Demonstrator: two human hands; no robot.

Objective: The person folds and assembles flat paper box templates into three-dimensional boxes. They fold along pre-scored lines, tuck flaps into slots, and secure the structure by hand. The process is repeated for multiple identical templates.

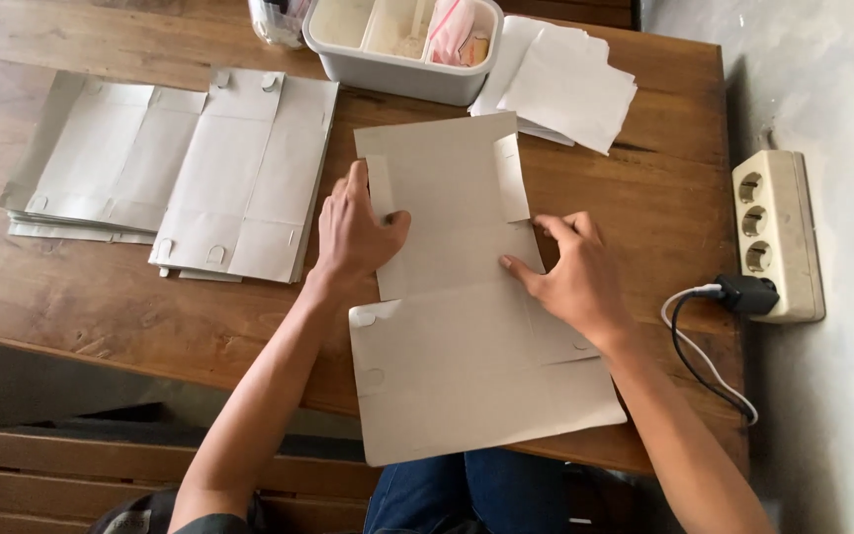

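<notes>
Hidden or cut off: near edge of the flat cardboard box blank (467, 336) overhanging the near edge of the wooden table (664, 198); far side of the grey plastic bin (402, 59) cropped by the frame, contents hard to make out beyond a pinkish packet; clear container (274, 20) at the far edge mostly out of view.

Box blank: grey-brown, unfolded, creased across the middle, lying at the table's near edge, centre-right. Side flaps folded inward along both far-half edges, paler undersides showing. Small rounded tabs visible at its left edge.

Left hand (353, 232): resting on the left folded flap, fingers together and flat, thumb pressing the flap down.

Right hand (575, 272): resting on the right side of the blank, fingers spread apart, fingertips on the crease below the right flap.

Two stacks of flat blanks (180, 168) toward the left edge, just beside one another. White paper sheets (560, 84) near the far right corner, touching the bin. Power strip (778, 232) with black plug and cable beyond the right edge.
</notes>
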